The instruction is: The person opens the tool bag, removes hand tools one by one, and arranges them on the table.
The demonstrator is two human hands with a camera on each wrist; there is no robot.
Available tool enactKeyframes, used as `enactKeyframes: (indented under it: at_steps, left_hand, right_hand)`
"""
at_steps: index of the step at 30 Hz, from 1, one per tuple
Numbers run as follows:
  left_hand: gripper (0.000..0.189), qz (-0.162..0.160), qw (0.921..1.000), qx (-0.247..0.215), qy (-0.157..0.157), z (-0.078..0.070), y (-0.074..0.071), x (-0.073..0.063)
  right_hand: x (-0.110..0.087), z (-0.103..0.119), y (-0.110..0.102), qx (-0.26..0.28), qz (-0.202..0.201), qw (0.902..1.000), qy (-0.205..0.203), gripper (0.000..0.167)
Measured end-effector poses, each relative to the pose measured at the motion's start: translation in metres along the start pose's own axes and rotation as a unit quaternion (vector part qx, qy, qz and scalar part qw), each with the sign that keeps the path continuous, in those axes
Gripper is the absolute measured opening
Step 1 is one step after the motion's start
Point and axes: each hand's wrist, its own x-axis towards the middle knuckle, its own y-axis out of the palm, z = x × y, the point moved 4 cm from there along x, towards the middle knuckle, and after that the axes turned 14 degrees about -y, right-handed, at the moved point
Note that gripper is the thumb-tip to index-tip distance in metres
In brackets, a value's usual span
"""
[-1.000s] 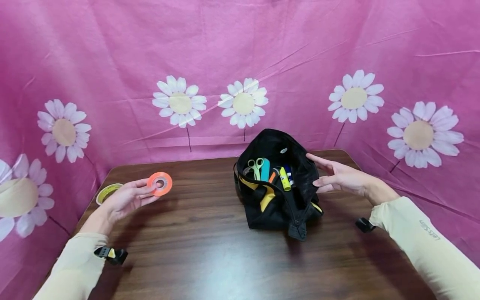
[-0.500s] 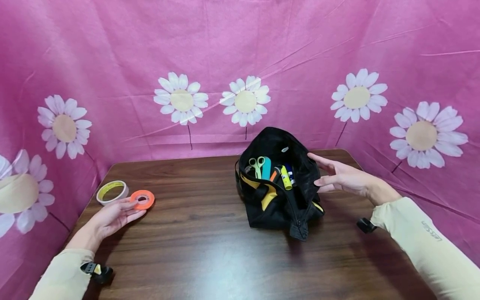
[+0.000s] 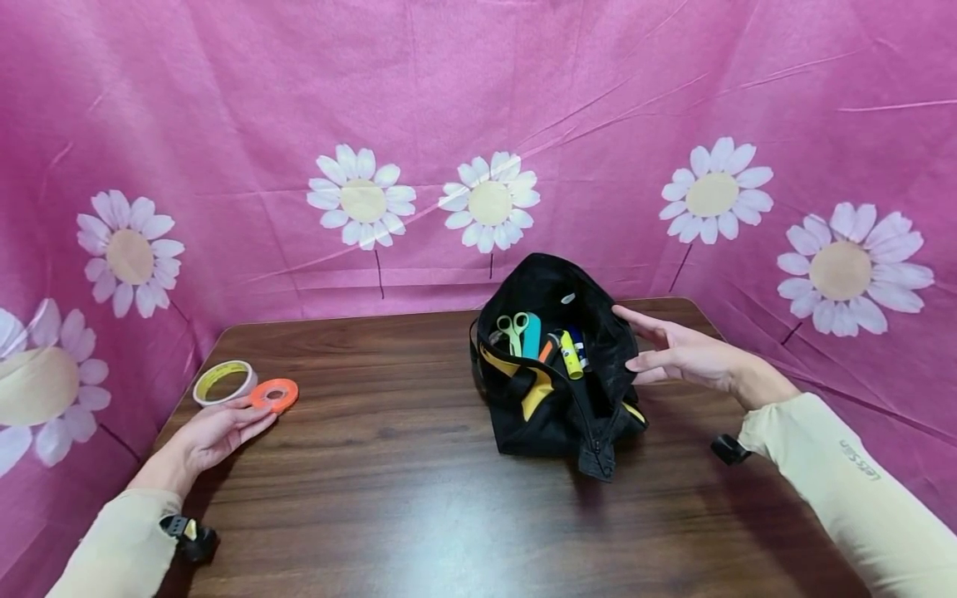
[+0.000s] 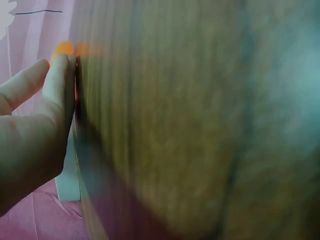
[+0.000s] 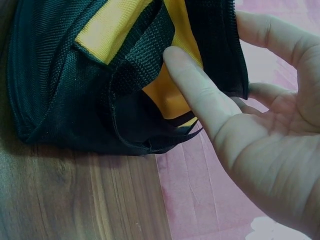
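Observation:
My left hand (image 3: 213, 436) is at the left of the table, its fingertips pinching the near-left edge of a flat roll of orange tape (image 3: 289, 396). The roll lies low at the tabletop, beside a wider white roll of tape (image 3: 249, 382) with a yellow inner core. In the left wrist view, only a bit of orange tape (image 4: 63, 48) shows past my fingers. My right hand (image 3: 684, 357) grips the right rim of a black and yellow tool bag (image 3: 523, 436), thumb on one side and fingers on the other. The bag's mouth gapes toward me.
Inside the bag are pale green scissors (image 3: 514, 336), a teal item (image 3: 532, 336), an orange-handled item (image 3: 547, 350), a yellow tube (image 3: 571, 359) and something blue (image 3: 580, 349). Behind the brown wooden table (image 3: 389, 415) hangs a pink flowered cloth (image 3: 419, 100).
My left hand has moved left and down with the orange tape, bringing it beside the white roll, which is now more visible. My right hand stays on the bag's rim.

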Motion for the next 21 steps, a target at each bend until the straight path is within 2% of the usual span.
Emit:
enactKeyframes:
  at_steps: [3, 5, 9, 11, 17, 19, 21]
  left_hand:
    - [0.091, -0.021, 0.9997, 0.009, -0.009, -0.002, -0.002, 0.002]
    - [0.086, -0.032, 0.9993, 0.007, -0.016, -0.004, -0.003, 0.002]
    - [0.038, -0.041, 0.9987, 0.003, -0.029, -0.008, -0.005, 0.003]
    - [0.024, -0.045, 0.9983, -0.001, -0.037, -0.009, -0.007, 0.004]
    - [0.018, -0.054, 0.9968, -0.002, -0.060, -0.011, -0.009, 0.004]
    - [0.013, -0.049, 0.9966, 0.000, -0.065, -0.011, -0.010, 0.003]
    - [0.016, -0.045, 0.9966, -0.002, -0.070, -0.011, -0.011, 0.003]
  right_hand:
    - [0.000, -0.001, -0.001, -0.003, -0.001, 1.0000, 0.004, 0.095]
    - [0.000, -0.001, -0.002, -0.003, -0.001, 1.0000, 0.004, 0.095]
    - [0.000, 0.001, -0.001, -0.004, -0.004, 1.0000, 0.006, 0.096]
    - [0.001, 0.000, -0.002, -0.006, -0.007, 0.9999, 0.008, 0.096]
    - [0.001, -0.002, -0.003, -0.008, -0.007, 0.9999, 0.011, 0.095]
    - [0.001, -0.001, -0.002, -0.009, -0.007, 0.9998, 0.014, 0.095]
    - [0.002, 0.000, -0.002, -0.011, -0.009, 0.9997, 0.018, 0.094]
